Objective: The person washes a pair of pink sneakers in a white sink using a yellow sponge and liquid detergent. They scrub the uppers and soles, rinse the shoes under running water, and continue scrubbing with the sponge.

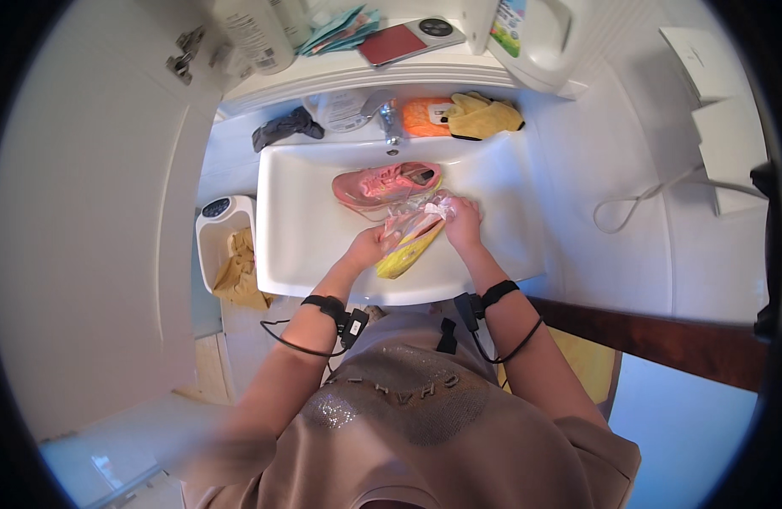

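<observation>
Over the white sink (280, 254), both my hands hold a sneaker with a yellow sole (403, 257), wrapped in a clear plastic bag (412, 219). My left hand (369, 246) is closed on its left side. At the other end, my right hand (464, 225) has its fingers closed by a gathered, whitish knot of the plastic. The bag hides much of this sneaker's upper, which shows pinkish. Just beyond it, a pink sneaker (378, 185) lies in the basin, its opening toward the right.
Behind the basin are a faucet (391, 123), a dark cloth (287, 127), an orange packet (425, 117) and yellow gloves (486, 116). A shelf above holds bottles and a phone (420, 38). A bin (211, 242) with brown paper stands left; a cable (637, 204) lies right.
</observation>
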### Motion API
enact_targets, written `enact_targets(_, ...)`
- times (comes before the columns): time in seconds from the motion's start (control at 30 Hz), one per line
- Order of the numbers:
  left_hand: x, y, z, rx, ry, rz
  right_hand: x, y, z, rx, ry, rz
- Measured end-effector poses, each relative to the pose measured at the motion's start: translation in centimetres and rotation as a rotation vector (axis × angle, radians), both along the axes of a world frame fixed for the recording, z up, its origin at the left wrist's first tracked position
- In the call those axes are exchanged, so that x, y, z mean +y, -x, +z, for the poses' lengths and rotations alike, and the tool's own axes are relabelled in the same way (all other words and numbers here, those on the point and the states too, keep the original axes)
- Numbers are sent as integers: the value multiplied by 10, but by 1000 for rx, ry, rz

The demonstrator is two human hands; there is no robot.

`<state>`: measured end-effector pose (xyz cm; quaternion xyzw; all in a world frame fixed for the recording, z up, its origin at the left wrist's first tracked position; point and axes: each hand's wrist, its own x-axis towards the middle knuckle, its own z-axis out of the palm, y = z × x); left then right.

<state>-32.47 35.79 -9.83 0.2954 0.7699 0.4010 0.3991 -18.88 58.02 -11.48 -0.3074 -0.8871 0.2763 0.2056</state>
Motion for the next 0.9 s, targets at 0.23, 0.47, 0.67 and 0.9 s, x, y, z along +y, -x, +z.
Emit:
enact_targets(0.23,-9,-7,-11,228,33,80,-78,29,4,133,82,660)
enact_targets(0.47,-3,-6,-5,225,216,99,-40,30,31,-20,55,337)
enact_targets(0.67,-8,-13,-5,258,44,155,-60,25,29,187,-4,595)
enact_targets(0.9,-5,-9,-8,190,218,167,-29,16,40,92,133,372)
